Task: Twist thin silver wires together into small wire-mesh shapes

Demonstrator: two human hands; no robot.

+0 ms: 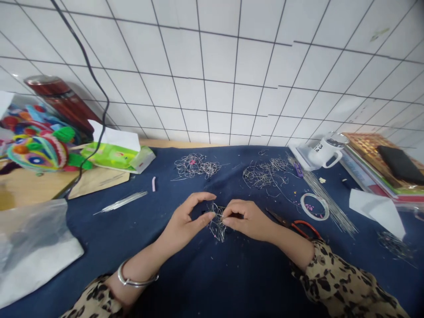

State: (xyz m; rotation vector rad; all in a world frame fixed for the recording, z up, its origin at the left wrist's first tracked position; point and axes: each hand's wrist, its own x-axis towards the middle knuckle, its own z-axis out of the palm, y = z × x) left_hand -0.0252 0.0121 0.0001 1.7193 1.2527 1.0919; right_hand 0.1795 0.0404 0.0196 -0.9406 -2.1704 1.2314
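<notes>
A small openwork piece of bent silvery wire (217, 227) with tiny pink dots is between my hands, above the dark blue cloth. My right hand (247, 216) pinches wire at its upper right side, thumb against the bent fingers. To its left, my left hand (188, 218) has thumb and forefinger apart, with the thumb tip at the wire piece's edge. Whether that thumb presses on it I cannot tell. Pliers with red handles (303, 227) lie just behind my right wrist, partly hidden by the forearm.
Tangled wire heaps (195, 165) lie toward the wall, another heap (263, 172) farther right. Straight wires (122, 202) lie left; a longer bundle (326, 198) lies right beside a tape roll (314, 206) ringing pink beads. A white mug (326, 152) and stacked books (374, 163) stand back right.
</notes>
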